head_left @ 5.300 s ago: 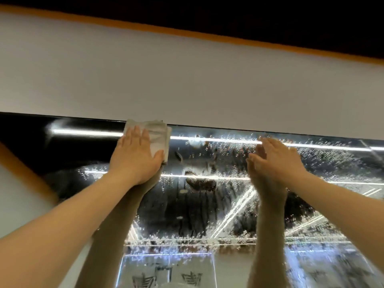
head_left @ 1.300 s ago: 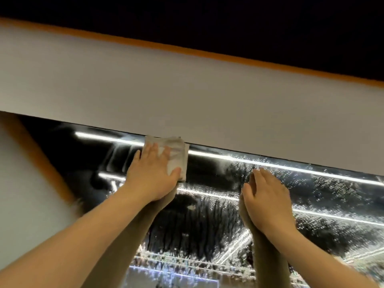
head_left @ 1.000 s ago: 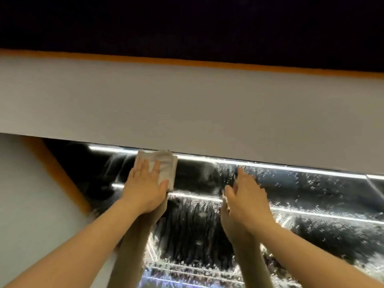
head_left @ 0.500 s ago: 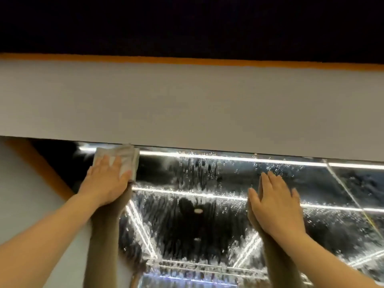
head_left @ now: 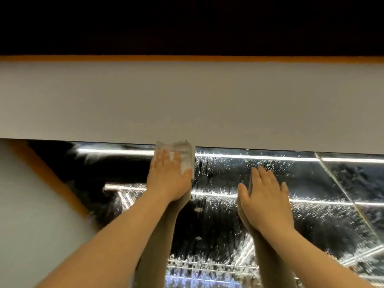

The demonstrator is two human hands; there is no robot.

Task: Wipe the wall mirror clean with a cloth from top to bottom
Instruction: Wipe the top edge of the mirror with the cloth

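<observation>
The left hand point(head_left: 169, 179) is spread flat, fingers straight and close together, pressing a white cloth point(head_left: 182, 153) against the mirror point(head_left: 301, 183). The cloth lies under the palm and fingers and pokes out beyond the fingertips and past the hand's right side, with its upper edge right at the top edge of the glass, where it meets the pale wall point(head_left: 187, 104). The right hand point(head_left: 265, 198) sits a little lower and to the right, well apart from the cloth, also flat with straight fingers, palm laid on the bare glass and holding nothing. Both forearms reach up from below, doubled by their reflections. The glass right of the cloth is speckled with droplets and streaks; the stretch to its left looks darker and smoother. Bright light strips reflect across it. Above the wall runs an orange band point(head_left: 187, 58).
</observation>
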